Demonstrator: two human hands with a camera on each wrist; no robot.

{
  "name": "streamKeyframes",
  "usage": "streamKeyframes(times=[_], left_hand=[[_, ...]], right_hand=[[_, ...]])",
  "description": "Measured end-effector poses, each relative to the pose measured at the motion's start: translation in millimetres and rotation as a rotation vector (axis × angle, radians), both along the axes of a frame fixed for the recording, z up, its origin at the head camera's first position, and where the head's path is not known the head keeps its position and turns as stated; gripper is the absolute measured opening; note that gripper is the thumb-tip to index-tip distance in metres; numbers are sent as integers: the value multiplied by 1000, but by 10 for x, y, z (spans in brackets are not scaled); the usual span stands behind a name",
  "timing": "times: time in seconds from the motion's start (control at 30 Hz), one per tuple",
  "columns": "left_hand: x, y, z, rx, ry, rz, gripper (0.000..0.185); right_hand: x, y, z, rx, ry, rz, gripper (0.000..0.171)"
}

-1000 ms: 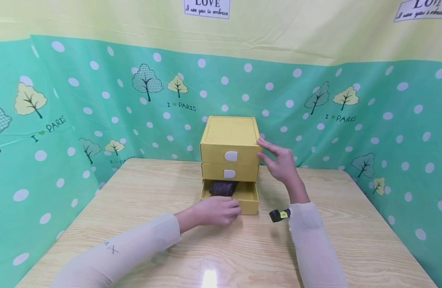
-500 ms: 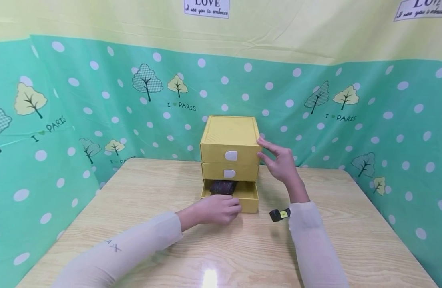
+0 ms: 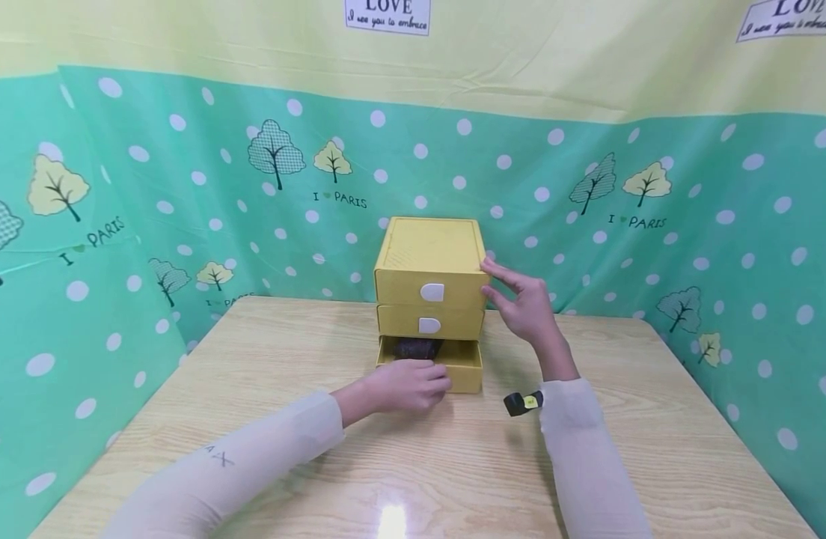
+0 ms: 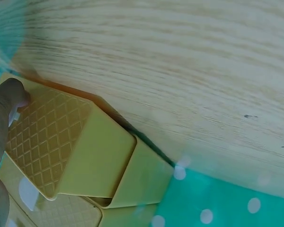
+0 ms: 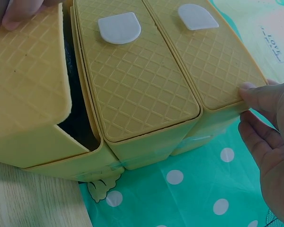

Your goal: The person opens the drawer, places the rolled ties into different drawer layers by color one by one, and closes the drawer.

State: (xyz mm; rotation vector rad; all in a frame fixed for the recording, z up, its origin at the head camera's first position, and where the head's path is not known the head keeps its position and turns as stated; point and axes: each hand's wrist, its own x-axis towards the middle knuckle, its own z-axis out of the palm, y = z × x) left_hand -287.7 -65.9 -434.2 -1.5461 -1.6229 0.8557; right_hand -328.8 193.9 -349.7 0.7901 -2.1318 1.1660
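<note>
A yellow three-drawer cabinet (image 3: 429, 258) stands at the far middle of the wooden table (image 3: 453, 471). Its bottom drawer (image 3: 465, 372) is partly pulled out, and a dark object (image 3: 418, 348) lies inside. My left hand (image 3: 409, 385) is at the drawer's front with bent fingers that hide the handle. In the right wrist view the left fingertips (image 5: 19, 9) sit on the drawer front (image 5: 28, 80). My right hand (image 3: 524, 303) rests with straight fingers against the cabinet's upper right corner (image 5: 236, 94). The middle drawer (image 5: 137, 80) and top drawer (image 5: 213, 52) are closed.
Green dotted cloth (image 3: 689, 224) walls in the table at the back and on both sides. A black strap with a yellow tag (image 3: 523, 403) sticks out at my right wrist. Bare wood lies in front of and beside the cabinet.
The bottom drawer has slid a little way back into the cabinet with my left hand on its front. The right hand has stayed where it was.
</note>
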Motion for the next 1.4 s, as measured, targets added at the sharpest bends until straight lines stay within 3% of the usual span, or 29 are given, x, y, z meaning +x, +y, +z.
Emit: streamKeyframes(times=[0.43,1.4], left_hand=[[-77,7,6,-41,-1,73,21],[-322,37,-6,-9,-22,136,24]], right_hand=[[4,-6,15,15,-5,-7,43],[-12,14,-7,21,-14,-13,43]])
